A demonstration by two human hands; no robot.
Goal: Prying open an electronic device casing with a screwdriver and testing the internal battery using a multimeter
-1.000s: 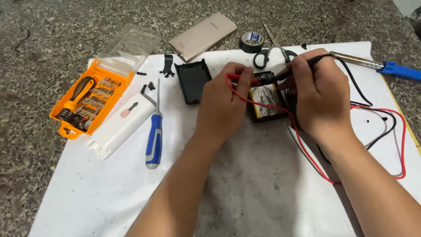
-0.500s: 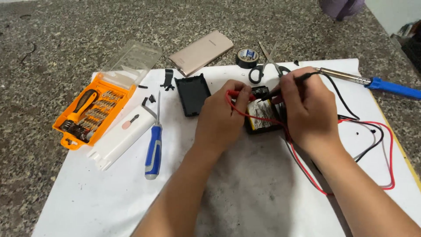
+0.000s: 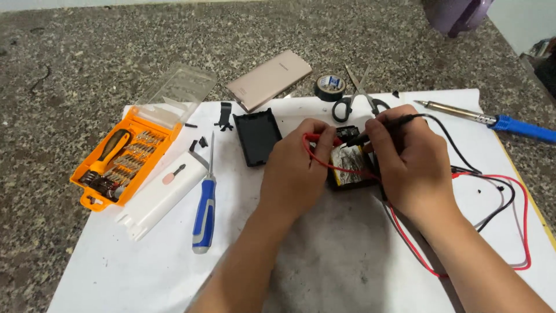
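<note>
An opened black device (image 3: 350, 168), its yellowish insides exposed, lies on the white sheet (image 3: 145, 261) at the middle of the table (image 3: 69, 69). A red probe (image 3: 315, 139) is pinched in the grip of the left hand (image 3: 295, 174); a black probe (image 3: 385, 123) is pinched by the right hand (image 3: 408, 168). Both tips are set at the device's upper edge. Contact is judged best kept by steady pressure, wrists rested, leads (image 3: 509, 203) kept slack. The black cover (image 3: 256, 136) lies just left.

Open black case (image 3: 351, 181), silvery cell inside, flat on white sheet; red probe (image 3: 317, 139) and black probe (image 3: 387, 123) angled onto its top edge.
</note>
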